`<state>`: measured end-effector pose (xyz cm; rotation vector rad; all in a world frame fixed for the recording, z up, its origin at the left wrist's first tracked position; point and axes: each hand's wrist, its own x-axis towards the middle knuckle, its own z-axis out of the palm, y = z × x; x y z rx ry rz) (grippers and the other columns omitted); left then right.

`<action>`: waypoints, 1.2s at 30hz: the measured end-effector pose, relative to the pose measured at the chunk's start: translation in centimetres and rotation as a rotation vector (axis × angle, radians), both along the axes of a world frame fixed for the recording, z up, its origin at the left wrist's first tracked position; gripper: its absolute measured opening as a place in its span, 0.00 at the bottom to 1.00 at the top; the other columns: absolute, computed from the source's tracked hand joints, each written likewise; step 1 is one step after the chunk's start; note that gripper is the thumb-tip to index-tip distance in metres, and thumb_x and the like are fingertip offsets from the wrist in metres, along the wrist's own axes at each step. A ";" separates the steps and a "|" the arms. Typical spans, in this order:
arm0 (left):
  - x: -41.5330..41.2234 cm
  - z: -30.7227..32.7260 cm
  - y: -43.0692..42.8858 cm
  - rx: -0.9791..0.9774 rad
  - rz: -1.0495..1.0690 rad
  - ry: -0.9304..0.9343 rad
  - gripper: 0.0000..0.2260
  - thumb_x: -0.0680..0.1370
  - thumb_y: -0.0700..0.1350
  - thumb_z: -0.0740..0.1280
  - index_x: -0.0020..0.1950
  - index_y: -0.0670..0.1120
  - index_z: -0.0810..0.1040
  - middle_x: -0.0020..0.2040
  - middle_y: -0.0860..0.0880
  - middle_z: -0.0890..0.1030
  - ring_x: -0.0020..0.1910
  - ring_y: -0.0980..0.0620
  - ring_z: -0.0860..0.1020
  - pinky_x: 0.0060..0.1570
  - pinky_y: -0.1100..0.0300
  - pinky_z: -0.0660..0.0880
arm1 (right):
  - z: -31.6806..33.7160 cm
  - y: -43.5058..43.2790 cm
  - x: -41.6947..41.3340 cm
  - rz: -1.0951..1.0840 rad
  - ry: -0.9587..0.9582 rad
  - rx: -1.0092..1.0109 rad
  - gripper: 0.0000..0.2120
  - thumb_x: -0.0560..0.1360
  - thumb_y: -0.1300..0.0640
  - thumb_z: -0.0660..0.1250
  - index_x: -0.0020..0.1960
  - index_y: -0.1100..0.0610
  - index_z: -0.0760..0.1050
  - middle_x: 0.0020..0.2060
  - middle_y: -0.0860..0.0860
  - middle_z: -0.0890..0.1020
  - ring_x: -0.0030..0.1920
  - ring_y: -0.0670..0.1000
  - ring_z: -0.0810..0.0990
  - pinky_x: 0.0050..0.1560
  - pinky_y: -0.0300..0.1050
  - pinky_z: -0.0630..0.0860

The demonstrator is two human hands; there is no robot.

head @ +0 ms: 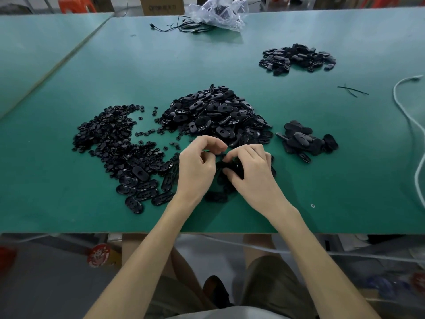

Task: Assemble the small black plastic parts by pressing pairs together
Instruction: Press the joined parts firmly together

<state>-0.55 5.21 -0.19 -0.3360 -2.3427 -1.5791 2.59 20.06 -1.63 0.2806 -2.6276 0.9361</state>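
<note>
Near the table's [69, 203] front edge, just before the big pile [213, 113], the right hand [250, 169] grips a black oval [231, 167] while the left hand [197, 164] curls beside it, its catch hidden; I'd judge a pair is being mated, needing a firm squeeze next.

Green table [69, 65]; orange stool [76, 4] behind (grey floor [46, 284]).
</note>
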 end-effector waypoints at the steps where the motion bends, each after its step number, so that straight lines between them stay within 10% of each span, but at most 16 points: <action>1: 0.0 0.0 0.0 -0.005 -0.004 0.000 0.18 0.74 0.25 0.60 0.49 0.43 0.83 0.46 0.52 0.85 0.47 0.55 0.82 0.50 0.62 0.78 | 0.0 0.0 0.0 0.000 0.002 -0.007 0.09 0.76 0.61 0.75 0.53 0.54 0.79 0.51 0.41 0.80 0.60 0.48 0.70 0.61 0.41 0.57; 10: -1.5 1.9 -2.7 -0.201 0.091 -0.029 0.14 0.81 0.30 0.62 0.51 0.47 0.83 0.50 0.54 0.83 0.48 0.60 0.81 0.47 0.71 0.73 | 0.4 0.4 0.4 -0.033 -0.002 -0.124 0.08 0.77 0.64 0.71 0.50 0.51 0.78 0.50 0.41 0.82 0.60 0.46 0.74 0.67 0.36 0.58; 19: -3.5 3.2 -8.9 -0.764 0.231 -0.230 0.07 0.80 0.41 0.73 0.58 0.43 0.84 0.56 0.42 0.81 0.60 0.41 0.76 0.65 0.44 0.74 | 0.3 0.3 0.4 -0.107 -0.002 -0.135 0.05 0.80 0.60 0.73 0.53 0.53 0.78 0.49 0.41 0.80 0.56 0.48 0.73 0.63 0.41 0.63; 32: -3.3 1.5 -8.1 -0.783 0.328 -0.138 0.07 0.84 0.45 0.68 0.53 0.43 0.83 0.49 0.45 0.80 0.54 0.43 0.75 0.62 0.48 0.61 | 0.4 0.3 0.7 -0.156 0.027 -0.175 0.08 0.81 0.60 0.71 0.60 0.55 0.81 0.52 0.40 0.77 0.59 0.46 0.75 0.67 0.49 0.71; 36: -2.5 1.8 -6.3 -0.442 0.202 -0.117 0.05 0.85 0.44 0.65 0.52 0.45 0.78 0.45 0.50 0.83 0.38 0.56 0.77 0.49 0.58 0.78 | 0.6 0.2 0.8 -0.156 0.026 -0.211 0.11 0.82 0.63 0.69 0.62 0.55 0.81 0.53 0.39 0.77 0.59 0.49 0.79 0.66 0.53 0.76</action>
